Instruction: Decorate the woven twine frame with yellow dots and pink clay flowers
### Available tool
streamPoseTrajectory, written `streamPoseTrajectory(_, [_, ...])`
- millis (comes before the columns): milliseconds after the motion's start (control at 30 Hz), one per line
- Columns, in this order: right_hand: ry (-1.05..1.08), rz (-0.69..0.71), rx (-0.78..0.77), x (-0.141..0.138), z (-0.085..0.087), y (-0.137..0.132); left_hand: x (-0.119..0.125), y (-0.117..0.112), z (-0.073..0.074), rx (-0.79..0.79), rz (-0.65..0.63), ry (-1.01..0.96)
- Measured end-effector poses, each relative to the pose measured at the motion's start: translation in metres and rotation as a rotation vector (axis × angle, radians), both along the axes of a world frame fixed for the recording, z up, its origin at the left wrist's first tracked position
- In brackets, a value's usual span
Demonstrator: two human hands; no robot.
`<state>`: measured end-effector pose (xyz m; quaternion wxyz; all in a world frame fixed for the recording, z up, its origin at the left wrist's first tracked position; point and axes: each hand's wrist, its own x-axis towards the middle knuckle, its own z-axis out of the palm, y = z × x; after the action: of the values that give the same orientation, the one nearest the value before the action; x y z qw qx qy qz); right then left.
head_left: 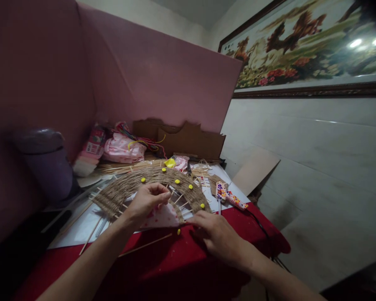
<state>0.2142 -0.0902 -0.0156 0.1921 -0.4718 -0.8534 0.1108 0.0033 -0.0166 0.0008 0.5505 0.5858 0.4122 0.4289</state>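
Note:
A fan-shaped piece of woven jute rope on wooden sticks (134, 186) lies on white paper over a red-covered table (188, 259). Small yellow dots (177, 181) sit along its arc. A pink dotted paper wedge (163, 217) forms its centre. My left hand (147, 201) rests on the weave, with its fingertips pinched together at the inner edge on something too small to name. My right hand (216, 234) lies flat on the red cloth, fingers pressing the wedge's lower right edge beside a loose yellow dot (178, 231).
A flower-patterned glue gun (230, 196) with its black cord lies right of the weave. Loose sticks (146, 245), cardboard pieces (191, 140), pink packets (122, 148) and a purple bin (45, 161) stand at the back and left. A pink wall and a framed picture (310, 42) rise behind.

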Motion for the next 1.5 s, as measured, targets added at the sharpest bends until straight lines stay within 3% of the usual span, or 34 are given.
streamPoseTrajectory(100, [0.097,-0.162,0.081,0.018,0.008,0.006,0.0,-0.001,0.0,-0.002,0.012,0.006])
streamPoseTrajectory(233, [0.014,-0.492,0.227,0.068,0.013,0.03,0.0,-0.001,0.001,0.005,0.027,-0.018])
streamPoseTrajectory(300, [-0.102,-0.571,0.198,0.094,0.007,0.045,-0.001,0.0,0.001,-0.004,0.047,-0.034])
streamPoseTrajectory(367, [-0.176,-0.614,0.072,0.113,-0.004,0.057,-0.002,0.001,0.001,-0.012,0.056,-0.033])
streamPoseTrajectory(433, [-0.169,-0.597,-0.022,0.124,-0.015,0.067,-0.003,0.001,0.001,-0.012,0.056,-0.04])
streamPoseTrajectory(567, [-0.035,-0.614,-0.01,0.128,-0.029,0.074,-0.003,0.001,0.0,-0.011,0.066,-0.032])
streamPoseTrajectory(733, [0.102,-0.67,0.032,0.124,-0.026,0.071,-0.001,0.003,0.001,-0.01,0.085,-0.028])
streamPoseTrajectory(1033, [0.286,-0.615,0.071,0.131,-0.029,0.069,-0.001,0.002,0.002,-0.018,0.118,-0.002])
streamPoseTrajectory(1167, [0.632,-0.641,0.158,0.139,-0.028,0.067,-0.003,0.003,-0.001,0.0,0.124,-0.015])
streamPoseTrajectory(1267, [1.069,-0.604,0.013,0.136,-0.017,0.057,-0.004,0.003,0.0,-0.013,0.147,-0.024])
streamPoseTrajectory(1333, [1.297,-0.476,-0.171,0.128,-0.006,0.046,-0.003,0.003,0.001,-0.01,0.153,-0.05])
streamPoseTrajectory(1400, [1.406,-0.359,-0.311,0.116,0.006,0.035,-0.002,0.002,0.003,0.008,0.157,-0.082])
streamPoseTrajectory(1500, [1.408,-0.266,-0.463,0.09,0.023,0.022,-0.002,0.001,0.006,0.048,0.182,-0.1])
